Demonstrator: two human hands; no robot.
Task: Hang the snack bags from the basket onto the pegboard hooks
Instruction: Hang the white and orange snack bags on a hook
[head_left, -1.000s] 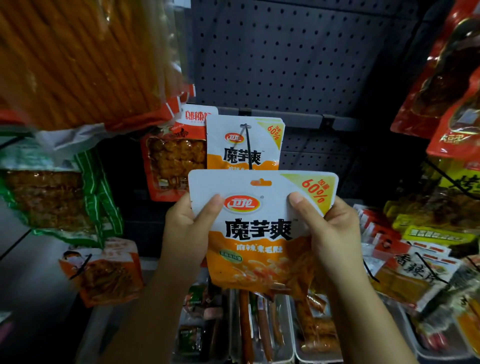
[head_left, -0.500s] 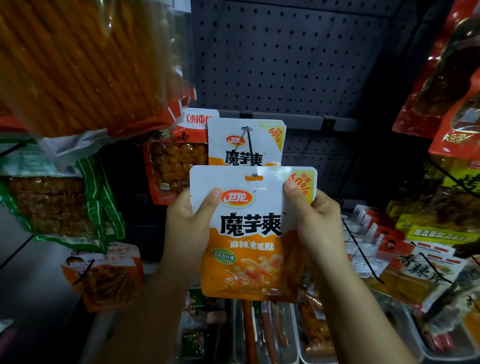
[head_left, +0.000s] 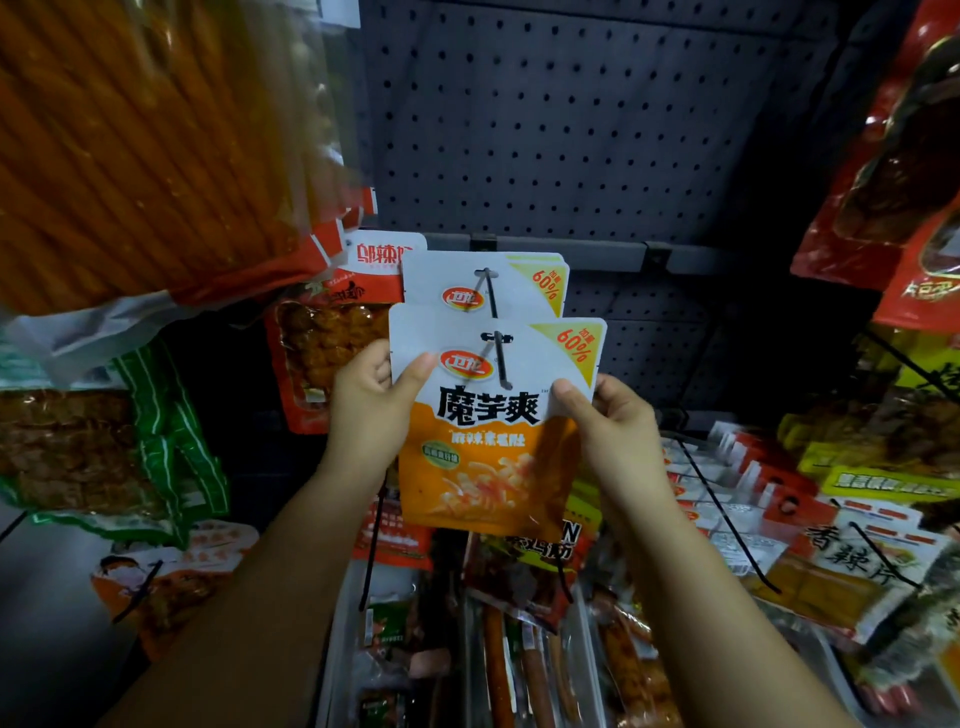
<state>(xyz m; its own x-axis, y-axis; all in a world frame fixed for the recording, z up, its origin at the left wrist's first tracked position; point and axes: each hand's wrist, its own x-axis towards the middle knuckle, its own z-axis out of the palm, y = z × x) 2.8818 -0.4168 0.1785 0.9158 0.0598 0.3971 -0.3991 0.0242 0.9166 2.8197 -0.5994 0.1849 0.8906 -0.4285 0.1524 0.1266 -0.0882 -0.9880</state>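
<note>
A white and orange snack bag (head_left: 493, 426) is held up in front of the grey pegboard (head_left: 571, 130). My left hand (head_left: 369, 410) pinches its left edge, thumb on the front. My right hand (head_left: 608, 431) pinches its right edge the same way. The black hook (head_left: 500, 361) passes through the bag's hang hole and its tip sticks out in front of the bag. An identical bag (head_left: 483, 283) hangs further back on the same hook. The basket is not in view.
A large bag of orange sticks (head_left: 145, 145) hangs close at the upper left. Red bags (head_left: 893, 156) hang at the upper right. More packets sit on hooks at the right (head_left: 841, 551) and left (head_left: 88, 452). Trays of sausages (head_left: 519, 670) lie below.
Both hands raised the bag and pushed it toward the pegboard. Its hang hole has slid onto the hook, whose tip now shows in front of the bag.
</note>
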